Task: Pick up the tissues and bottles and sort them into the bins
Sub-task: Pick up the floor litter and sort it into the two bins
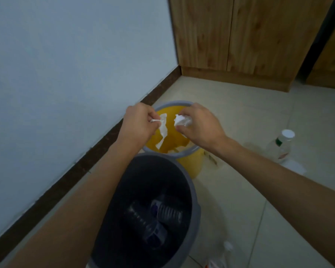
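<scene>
Thumb and fingers of the left hand (137,122) are curled in a pinch round the top end of a long twisted strip of white tissue (163,130), which hangs down over the mouth of the yellow round plastic bin with a grey rim (190,163). Just to the right, the right hand (199,126) holds a crumpled white tissue wad (182,120) in its bent fingertips, knuckles up, also above the yellow opening; the two hands are near each other but apart. Nearer, touching the yellow bin, stands a dark grey round plastic bin (195,209) with crushed clear plastic bottles (168,211) lying at its bottom. On the beige tiled floor (240,117) to the right stands a clear plastic bottle with a white cap (280,146), and a flat white tissue (294,165) lies at its base. Both bins sit beside the dark brown skirting (85,157) of the white wall (66,55) on the left; a wooden cabinet (240,35) fills the far side.
</scene>
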Demonstrator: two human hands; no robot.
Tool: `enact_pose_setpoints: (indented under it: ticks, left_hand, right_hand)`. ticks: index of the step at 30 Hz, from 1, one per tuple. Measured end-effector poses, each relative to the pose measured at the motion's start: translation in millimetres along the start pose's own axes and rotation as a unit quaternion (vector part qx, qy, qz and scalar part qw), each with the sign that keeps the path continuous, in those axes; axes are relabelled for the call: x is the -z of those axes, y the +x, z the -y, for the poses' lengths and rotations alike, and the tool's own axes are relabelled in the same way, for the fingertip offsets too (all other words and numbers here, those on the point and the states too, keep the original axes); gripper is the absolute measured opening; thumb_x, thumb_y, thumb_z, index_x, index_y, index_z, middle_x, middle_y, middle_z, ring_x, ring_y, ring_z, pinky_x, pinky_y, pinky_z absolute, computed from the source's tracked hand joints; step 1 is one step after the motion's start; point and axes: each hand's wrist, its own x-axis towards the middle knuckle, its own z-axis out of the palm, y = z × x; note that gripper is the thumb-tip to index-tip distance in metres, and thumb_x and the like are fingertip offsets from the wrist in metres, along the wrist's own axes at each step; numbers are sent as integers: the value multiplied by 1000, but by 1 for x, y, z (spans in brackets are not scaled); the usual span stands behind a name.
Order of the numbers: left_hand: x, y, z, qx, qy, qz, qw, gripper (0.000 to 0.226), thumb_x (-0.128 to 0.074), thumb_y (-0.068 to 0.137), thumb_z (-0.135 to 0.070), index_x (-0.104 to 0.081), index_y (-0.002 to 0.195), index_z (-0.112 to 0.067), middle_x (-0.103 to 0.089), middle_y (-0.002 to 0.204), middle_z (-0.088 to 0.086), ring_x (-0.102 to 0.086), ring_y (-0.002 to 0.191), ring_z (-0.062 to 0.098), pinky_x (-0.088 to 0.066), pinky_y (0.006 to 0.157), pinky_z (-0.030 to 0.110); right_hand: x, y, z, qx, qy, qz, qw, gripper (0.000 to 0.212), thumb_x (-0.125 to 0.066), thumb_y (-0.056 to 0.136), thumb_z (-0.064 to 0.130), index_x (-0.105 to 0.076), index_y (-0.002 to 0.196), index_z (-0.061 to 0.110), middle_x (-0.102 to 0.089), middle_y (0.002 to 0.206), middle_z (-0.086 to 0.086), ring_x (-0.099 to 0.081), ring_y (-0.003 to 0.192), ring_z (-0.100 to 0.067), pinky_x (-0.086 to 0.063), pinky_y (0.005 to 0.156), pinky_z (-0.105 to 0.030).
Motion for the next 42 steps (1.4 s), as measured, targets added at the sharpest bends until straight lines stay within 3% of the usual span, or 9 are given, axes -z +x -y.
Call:
enact_pose_setpoints:
  ticks: [4, 8, 11, 15, 21, 25, 32, 37, 42]
  left_hand:
    - [-38, 25, 22, 18, 24, 14, 999, 6, -84, 87, -21, -81, 93, -19, -77, 83, 4, -75, 79, 19, -64, 86, 42]
    - [-59, 37, 29, 35, 132, 180, 974, 76, -86, 83, -47, -59, 147, -18, -61, 146, 11, -61, 130, 29, -51, 109, 43]
    - [-58, 38, 24, -6, 236, 235, 943, 100, -73, 85, -68, -31, 164, -23, -36, 166, 14, -39, 149, 36, -39, 119, 52]
    - [-42, 27, -16, -64, 275, 170, 944, 98, -66, 82, -77, -36, 161, -27, -42, 155, 19, -43, 139, 43, -43, 112, 58]
    - [-45, -28, -125, -151, 150, 88, 973, 86, -75, 82, -67, -51, 153, -24, -52, 144, 20, -50, 133, 42, -44, 112, 52]
    - [-115, -83, -169, -147, 65, 135, 978, 84, -75, 80, -69, -53, 149, -26, -55, 141, 14, -53, 132, 36, -46, 110, 48]
    - [-281, -128, -164, -166, 99, 288, 938, 86, -77, 85, -61, -43, 156, -27, -48, 146, 13, -46, 135, 34, -48, 106, 47]
    - [-365, -112, -156, -196, 74, 310, 927, 93, -81, 88, -45, -27, 163, -35, -38, 152, 16, -39, 138, 38, -44, 109, 46]
    - [-420, -93, -141, -215, 69, 337, 914, 93, -83, 87, -38, -29, 163, -39, -38, 153, 16, -40, 137, 36, -41, 115, 46]
  right_hand:
    - [-34, 17, -13, -18, -49, 61, 997, 48, -76, 89, 43, -66, 132, 24, -64, 132, -4, -61, 121, -26, -53, 94, -41]
    - [-39, 18, -27, -22, -80, 135, 987, 76, -77, 88, 55, -51, 150, 20, -55, 146, -11, -50, 136, -31, -48, 108, -49]
    - [-22, 7, -33, -14, -81, 129, 988, 88, -72, 89, 61, -36, 160, 23, -39, 161, -11, -36, 149, -32, -41, 117, -50]
    - [21, -25, -45, -9, -104, 74, 992, 91, -64, 93, 65, -24, 165, 26, -22, 170, -13, -25, 154, -35, -31, 123, -48]
    - [86, -117, -125, -117, -134, 27, 984, 78, -62, 98, 57, -32, 163, 24, -31, 167, -14, -31, 151, -36, -31, 121, -46]
    - [108, -192, -192, -210, -149, 40, 966, 74, -68, 96, 51, -40, 159, 23, -39, 162, -14, -40, 145, -37, -38, 116, -46]
    - [81, -283, -282, -308, -169, 94, 931, 76, -69, 94, 52, -38, 159, 27, -41, 161, -10, -44, 142, -33, -46, 111, -45]
    - [26, -295, -311, -308, -163, 176, 921, 86, -69, 94, 51, -24, 164, 31, -32, 163, -9, -42, 142, -33, -44, 111, -43]
    - [-23, -267, -328, -301, -136, 169, 929, 84, -70, 94, 50, -23, 162, 36, -36, 159, -11, -47, 136, -32, -47, 108, -45]
